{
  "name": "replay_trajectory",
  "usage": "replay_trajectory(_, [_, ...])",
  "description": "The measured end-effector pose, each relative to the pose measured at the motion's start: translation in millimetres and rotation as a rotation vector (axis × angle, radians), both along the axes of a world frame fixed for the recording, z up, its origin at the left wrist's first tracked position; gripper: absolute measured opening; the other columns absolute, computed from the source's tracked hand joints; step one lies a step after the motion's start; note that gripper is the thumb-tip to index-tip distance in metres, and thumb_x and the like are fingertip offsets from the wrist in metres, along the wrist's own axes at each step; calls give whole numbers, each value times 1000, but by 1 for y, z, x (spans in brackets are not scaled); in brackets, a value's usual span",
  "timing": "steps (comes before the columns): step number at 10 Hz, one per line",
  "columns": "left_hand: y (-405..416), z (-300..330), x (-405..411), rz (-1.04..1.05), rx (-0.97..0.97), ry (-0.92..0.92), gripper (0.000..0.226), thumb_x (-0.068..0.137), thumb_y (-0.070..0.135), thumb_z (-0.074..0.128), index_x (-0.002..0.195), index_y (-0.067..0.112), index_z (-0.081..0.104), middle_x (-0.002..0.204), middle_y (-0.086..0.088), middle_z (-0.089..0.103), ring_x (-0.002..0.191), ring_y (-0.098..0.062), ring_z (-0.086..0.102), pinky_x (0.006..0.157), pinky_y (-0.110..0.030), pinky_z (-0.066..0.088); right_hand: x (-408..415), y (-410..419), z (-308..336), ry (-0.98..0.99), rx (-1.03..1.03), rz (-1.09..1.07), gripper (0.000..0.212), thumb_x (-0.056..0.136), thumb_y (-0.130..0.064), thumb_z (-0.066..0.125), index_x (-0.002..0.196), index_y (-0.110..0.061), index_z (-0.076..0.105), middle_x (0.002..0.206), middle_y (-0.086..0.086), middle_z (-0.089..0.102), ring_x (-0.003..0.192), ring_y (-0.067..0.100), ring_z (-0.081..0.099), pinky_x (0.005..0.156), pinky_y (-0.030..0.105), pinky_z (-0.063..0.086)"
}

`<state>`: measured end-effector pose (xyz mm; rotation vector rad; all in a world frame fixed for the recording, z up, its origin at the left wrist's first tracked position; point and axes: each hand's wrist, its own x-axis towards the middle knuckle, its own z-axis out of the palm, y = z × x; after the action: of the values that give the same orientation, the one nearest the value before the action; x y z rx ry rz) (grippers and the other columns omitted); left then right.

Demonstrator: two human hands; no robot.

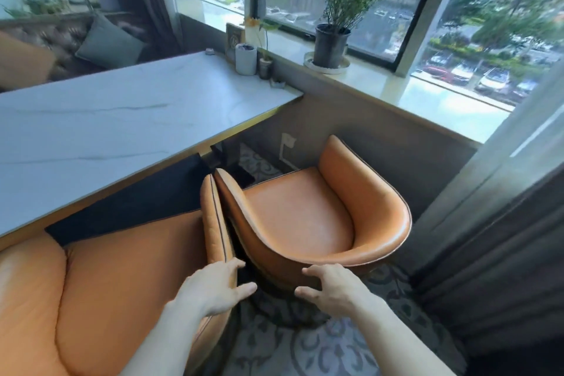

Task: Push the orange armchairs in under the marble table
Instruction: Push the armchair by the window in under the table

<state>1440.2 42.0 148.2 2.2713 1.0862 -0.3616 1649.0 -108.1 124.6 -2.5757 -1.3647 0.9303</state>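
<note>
From the head camera I see two orange armchairs side by side at the marble desk, their arms nearly touching. The left armchair is cut off by the frame's left and bottom edges, and its front goes under the desk edge into dark shadow, so I cannot make out how far in it sits. The right armchair stands clear of the desk, seat fully in view, its base hidden behind its own curved back and my hands. My left hand rests with its grip spread apart, fingertips at the gap between the two chairs; my right hand is also spread, fingers against the lower back of the right armchair, clamped on nothing. Patterned carpet lies open below it, with a curtain close on the right and the wall under the window sill just beyond. A potted plant stands on the sill. A small framed sign on the desk is too blurred to read.
</note>
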Motion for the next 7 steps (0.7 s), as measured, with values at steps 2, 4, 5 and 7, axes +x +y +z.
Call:
replay_trajectory(2, [-52,1,94,49,62,-114,78,83,72,52,149,39,26,153,8,37,137,-18,39,108,-41,38,113,-60,19,-59,88,13,70,85,-69,56,145,-33,45,147,-1,48,137,18,40,111,36,34])
replay_trajectory(4, [-103,8,175,73,163,-194,84,84,72,52,152,43,13,163,7,16,148,-14,12,121,-41,10,196,-92,31,-108,139,61,69,90,-64,55,150,-35,36,152,1,38,138,18,36,108,35,37])
replay_trajectory(5, [-118,5,207,82,176,-213,85,86,68,55,153,44,9,163,8,10,149,-15,6,121,-41,8,226,-95,30,-136,178,82,72,90,-62,56,151,-33,33,152,4,36,139,21,34,108,36,36])
replay_trajectory(7, [-109,-30,261,106,141,-208,88,85,68,55,152,47,3,164,7,7,149,-14,4,121,-40,6,277,-83,9,-149,190,134,75,90,-62,57,153,-35,27,156,5,29,142,24,27,112,35,29])
